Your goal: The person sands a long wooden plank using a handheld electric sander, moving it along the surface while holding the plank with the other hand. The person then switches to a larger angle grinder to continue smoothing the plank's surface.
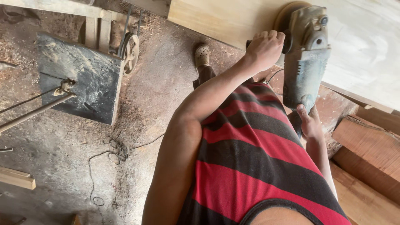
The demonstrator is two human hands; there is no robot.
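1. The left hand [264, 49] is clenched on the grinder's [305, 54] side handle.
2. The right hand [310, 123] grasps the grinder's rear.
3. The grinder lies between the hands, its disc on a pale board [366, 46].
4. Timber blocks [371, 154] sit right of the right hand.

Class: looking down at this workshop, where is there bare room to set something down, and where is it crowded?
Bare room: the pale board right of the angle grinder, and the dusty floor between the dark metal plate and the person's foot. Crowded: around the left hand and right hand on the grinder, and by the loose wire.
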